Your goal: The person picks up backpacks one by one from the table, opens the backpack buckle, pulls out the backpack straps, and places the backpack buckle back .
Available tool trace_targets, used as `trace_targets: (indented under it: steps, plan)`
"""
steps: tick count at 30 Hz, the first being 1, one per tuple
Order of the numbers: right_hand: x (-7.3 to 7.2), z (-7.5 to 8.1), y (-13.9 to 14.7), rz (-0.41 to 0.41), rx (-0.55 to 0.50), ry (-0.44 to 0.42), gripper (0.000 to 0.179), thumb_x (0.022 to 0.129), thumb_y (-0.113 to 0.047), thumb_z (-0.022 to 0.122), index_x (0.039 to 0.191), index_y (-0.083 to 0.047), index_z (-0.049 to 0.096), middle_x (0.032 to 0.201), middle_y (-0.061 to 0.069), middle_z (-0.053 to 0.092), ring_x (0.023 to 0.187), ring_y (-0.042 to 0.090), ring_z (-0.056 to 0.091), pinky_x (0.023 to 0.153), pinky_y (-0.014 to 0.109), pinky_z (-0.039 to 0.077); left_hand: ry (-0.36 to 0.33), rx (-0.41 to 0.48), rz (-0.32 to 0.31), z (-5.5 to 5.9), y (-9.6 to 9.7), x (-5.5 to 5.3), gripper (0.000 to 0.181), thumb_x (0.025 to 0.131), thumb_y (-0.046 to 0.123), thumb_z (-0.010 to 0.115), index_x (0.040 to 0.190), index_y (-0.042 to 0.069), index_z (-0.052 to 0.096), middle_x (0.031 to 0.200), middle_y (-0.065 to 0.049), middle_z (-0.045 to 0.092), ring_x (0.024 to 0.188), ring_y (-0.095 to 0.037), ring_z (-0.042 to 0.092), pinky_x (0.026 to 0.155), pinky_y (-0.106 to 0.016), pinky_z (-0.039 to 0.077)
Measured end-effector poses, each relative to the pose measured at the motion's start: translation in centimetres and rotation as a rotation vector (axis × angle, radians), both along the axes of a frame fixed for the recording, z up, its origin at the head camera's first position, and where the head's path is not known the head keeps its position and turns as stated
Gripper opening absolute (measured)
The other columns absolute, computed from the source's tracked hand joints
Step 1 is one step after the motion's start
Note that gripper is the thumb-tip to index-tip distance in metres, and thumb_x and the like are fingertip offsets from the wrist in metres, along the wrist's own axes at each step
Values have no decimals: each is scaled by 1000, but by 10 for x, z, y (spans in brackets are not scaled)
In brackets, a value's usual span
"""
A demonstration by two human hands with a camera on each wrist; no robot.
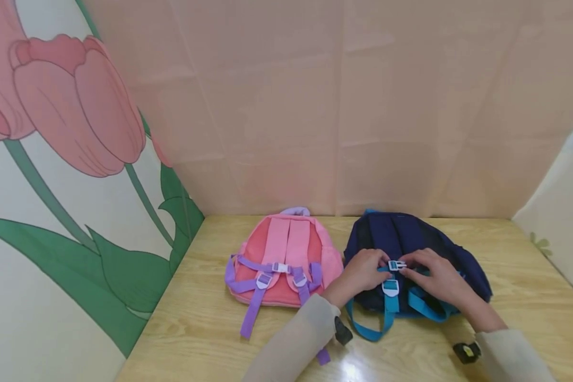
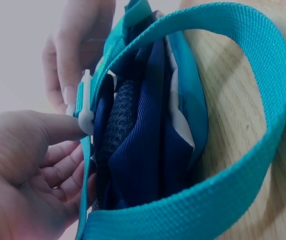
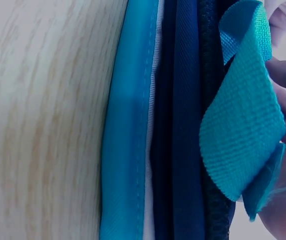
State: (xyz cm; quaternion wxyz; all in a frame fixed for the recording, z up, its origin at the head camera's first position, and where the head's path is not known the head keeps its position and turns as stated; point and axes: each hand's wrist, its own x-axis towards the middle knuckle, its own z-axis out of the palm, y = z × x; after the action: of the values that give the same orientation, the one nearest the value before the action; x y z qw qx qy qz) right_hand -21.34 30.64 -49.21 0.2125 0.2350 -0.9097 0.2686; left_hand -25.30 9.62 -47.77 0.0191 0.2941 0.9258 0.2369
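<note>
A navy backpack [image 1: 374,233] lies with its shoulder straps up, and a white side-release buckle [image 1: 396,265] on teal webbing sits over them. My left hand [image 1: 363,271] pinches the left part of this buckle. From the other side, the fingertips and thumb of my right hand [image 1: 434,273] pinch its pronged part. The prongs show between the two hands. Below the buckle, a white strap adjuster [image 1: 390,288] holds a teal strap [image 1: 391,305]. In the left wrist view, a looped teal strap [image 2: 278,95] crosses the bag. A loose teal strap [image 3: 245,120] partly covers my right hand in the right wrist view.
To the left lies a pink backpack [image 1: 253,249] with purple straps and a white chest buckle [image 1: 280,268] joined across it. Both bags rest on a wooden table [image 1: 186,318]. A draped pinkish cloth [image 1: 267,106] hangs behind, and a tulip-patterned panel [image 1: 76,212] borders the left.
</note>
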Motion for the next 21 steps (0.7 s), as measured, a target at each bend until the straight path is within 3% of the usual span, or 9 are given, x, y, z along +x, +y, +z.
trace_targets:
  steps: [13,21]
  plan:
    - [-1,-1,-5,51,-22,-5,27,82,-6,82,108,-10,72,99,-2,67,81,13,60,71,25,53,46,-4,0,-1,-2,-1,20,91,35,76,109,25,74,92,16,64,86,0,52,75,-13,41]
    - [-1,2,-7,82,-22,9,28,82,-5,82,108,-10,73,95,-3,64,75,11,55,65,24,49,71,-16,-8,-1,-3,0,21,91,36,75,110,26,74,94,16,64,88,1,53,75,-11,40]
